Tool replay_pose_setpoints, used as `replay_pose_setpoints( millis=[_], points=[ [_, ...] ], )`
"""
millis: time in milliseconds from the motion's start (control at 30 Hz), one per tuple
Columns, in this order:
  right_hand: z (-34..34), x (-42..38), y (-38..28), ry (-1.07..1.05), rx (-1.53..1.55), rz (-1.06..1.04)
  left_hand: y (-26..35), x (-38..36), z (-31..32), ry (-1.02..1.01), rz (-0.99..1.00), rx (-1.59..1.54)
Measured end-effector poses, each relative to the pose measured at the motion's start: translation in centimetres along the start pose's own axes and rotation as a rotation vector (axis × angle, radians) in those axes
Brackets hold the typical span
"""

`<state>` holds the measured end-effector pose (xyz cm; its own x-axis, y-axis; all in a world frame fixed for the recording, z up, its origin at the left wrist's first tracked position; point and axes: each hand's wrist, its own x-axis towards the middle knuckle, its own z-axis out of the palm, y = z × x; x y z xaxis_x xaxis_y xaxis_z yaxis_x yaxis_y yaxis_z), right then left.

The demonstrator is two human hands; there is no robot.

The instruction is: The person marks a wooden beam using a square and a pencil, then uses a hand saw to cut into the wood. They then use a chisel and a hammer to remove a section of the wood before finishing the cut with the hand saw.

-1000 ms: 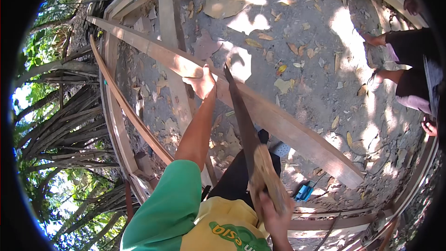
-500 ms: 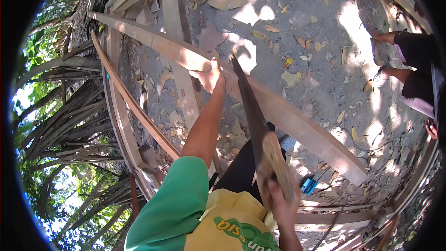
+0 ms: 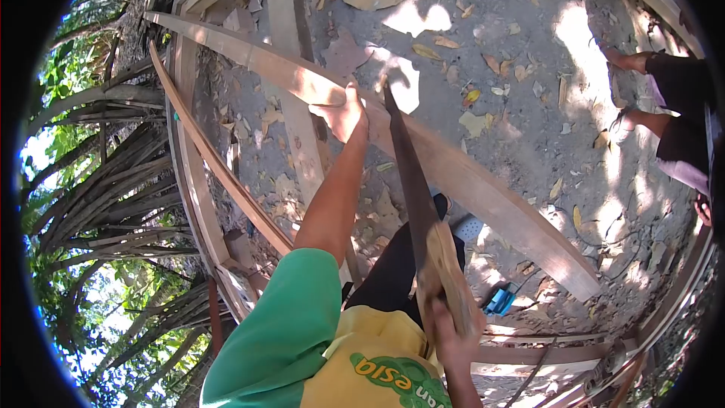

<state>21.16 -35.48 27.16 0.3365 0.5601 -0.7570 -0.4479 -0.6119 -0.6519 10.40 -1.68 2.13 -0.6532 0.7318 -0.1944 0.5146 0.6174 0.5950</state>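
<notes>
A long wooden plank (image 3: 483,181) runs diagonally across the view, from the upper left to the lower right. My left hand (image 3: 343,115) is closed around its near edge, left of the middle. Just right of that hand, the dark blade of a handsaw (image 3: 411,162) crosses the plank. My right hand (image 3: 453,336) is wrapped round the saw's wooden handle (image 3: 445,264), close to my body. Whether the teeth have entered the wood cannot be made out from here.
A wooden beam (image 3: 285,15) passes beneath the plank. A thin curved strip (image 3: 215,159) and a frame timber (image 3: 189,98) lie to the left. On the leafy ground is a blue object (image 3: 499,300). Another person's legs (image 3: 668,106) show at right.
The view has shifted slightly. My right hand on the saw handle sits a little lower in the view; my left hand keeps its hold on the plank.
</notes>
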Motion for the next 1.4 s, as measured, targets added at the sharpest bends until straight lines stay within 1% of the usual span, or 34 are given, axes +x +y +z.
replay_pose_setpoints(
  millis=[33,67,100,133,167,200,233,267,300,333,367,433,467,533,567,600,667,700,767,800,867,933,967,1000,1033,1067,1100,1167,1200,1233,1267,1300,1367,1400],
  points=[
    [-1.6,-3.1,-0.8,-0.004,-0.098,-0.077,-0.4,0.3,0.1,-0.002,0.006,-0.009],
    [-2.6,-5.4,-0.6,0.007,-0.099,0.046,-0.6,0.6,0.3,-0.022,0.026,-0.028],
    [-1.7,-4.0,-0.5,0.023,-0.171,-0.124,-1.1,0.6,0.1,-0.04,0.039,-0.043],
    [-0.2,-1.0,0.0,0.028,-0.087,-0.097,-1.0,0.9,0.2,-0.056,0.059,-0.071],
    [1.6,2.2,0.0,0.035,-0.004,-0.07,-1.1,1.0,0.4,-0.027,0.059,-0.058],
    [3.9,7.7,-0.9,0.001,-0.079,0.103,-1.2,1.0,0.6,0.001,0.061,-0.045],
    [6.9,13.5,0.7,0.036,-0.063,-0.077,-1.4,0.9,0.7,0.026,0.063,-0.035],
    [9.1,17.3,1.0,0.085,0.053,-0.115,-1.0,1.2,1.1,0.032,0.066,-0.024],
    [8.9,17.7,-0.2,0.047,0.058,-0.086,-0.9,1.7,1.5,0.04,0.065,-0.011],
    [8.1,16.7,-1.2,0.014,0.058,-0.03,-1.6,1.2,0.9,0.041,0.053,0.025],
    [7.2,15.2,-1.8,-0.018,0.055,0.034,-2.6,-0.1,-0.4,0.019,-0.004,0.061],
    [3.8,7.3,-0.6,0.007,0.108,0.033,0.3,0.2,-0.1,-0.023,-0.052,0.052],
    [2.1,3.0,-1.0,0.107,0.019,-0.071,0.3,0.4,-0.1,-0.02,-0.033,0.06],
    [-0.3,-1.4,-0.4,0.099,-0.057,-0.089,0.2,-0.2,-0.2,-0.006,0.013,0.006],
    [-0.9,-2.9,-1.6,0.096,-0.095,-0.098,-0.1,-0.1,0.1,-0.005,0.034,-0.008],
    [-0.5,-2.0,-1.3,0.101,-0.117,-0.153,-0.5,-0.1,0.1,-0.002,0.05,-0.019],
    [2.1,4.0,-0.4,0.083,-0.051,-0.105,0.0,0.2,0.0,-0.007,0.071,-0.039],
    [4.2,9.5,-2.4,-0.018,-0.066,0.061,0.2,0.0,-0.4,-0.02,0.066,-0.034],
    [8.5,19.4,-2.4,0.005,-0.041,-0.136,0.5,-0.5,-0.7,-0.031,0.053,-0.033],
    [8.2,19.4,-3.0,-0.038,-0.043,-0.077,0.3,-0.1,-0.6,-0.027,0.045,-0.031],
    [7.4,18.9,-4.2,-0.113,-0.047,0.059,-0.2,-0.6,-0.6,-0.059,0.019,-0.024],
    [4.9,11.5,-2.4,-0.004,-0.036,0.01,0.3,0.2,-0.5,-0.099,-0.002,-0.045],
    [2.8,7.1,-2.4,0.022,0.013,0.061,0.1,-0.1,-0.2,-0.029,0.023,-0.016],
    [0.7,2.7,-2.3,0.051,0.064,0.11,-0.2,0.0,-0.2,-0.027,0.028,0.0],
    [-0.4,-0.4,-3.5,0.131,-0.021,0.038,-0.3,0.4,-0.1,-0.023,0.034,0.007],
    [-2.1,-2.6,-4.5,0.105,-0.043,0.15,-0.3,0.6,0.2,-0.02,0.042,0.01],
    [-1.9,-1.8,-4.6,0.113,-0.026,0.108,-0.4,0.6,0.3,-0.004,0.038,0.043],
    [1.0,4.0,-3.2,0.104,0.07,0.004,-0.2,0.8,0.6,-0.006,0.069,-0.001],
    [3.0,9.2,-3.2,0.045,0.046,0.09,-0.6,0.4,0.3,-0.005,0.081,-0.017],
    [6.0,15.2,-1.7,0.024,0.026,-0.078,-0.9,0.2,0.1,-0.006,0.076,-0.004],
    [8.6,20.2,-1.7,0.038,-0.084,-0.153,-0.8,0.5,0.4,-0.009,0.079,-0.005],
    [9.9,22.8,-2.9,0.031,-0.006,-0.177,-0.8,0.6,0.2,-0.007,0.077,0.001],
    [7.9,19.7,-2.4,0.089,-0.078,-0.241,-0.3,-0.8,-0.9,-0.061,0.037,-0.01],
    [6.5,17.2,-2.5,0.076,-0.053,-0.189,0.7,-0.8,-0.7,-0.08,0.017,-0.036]
  ],
)
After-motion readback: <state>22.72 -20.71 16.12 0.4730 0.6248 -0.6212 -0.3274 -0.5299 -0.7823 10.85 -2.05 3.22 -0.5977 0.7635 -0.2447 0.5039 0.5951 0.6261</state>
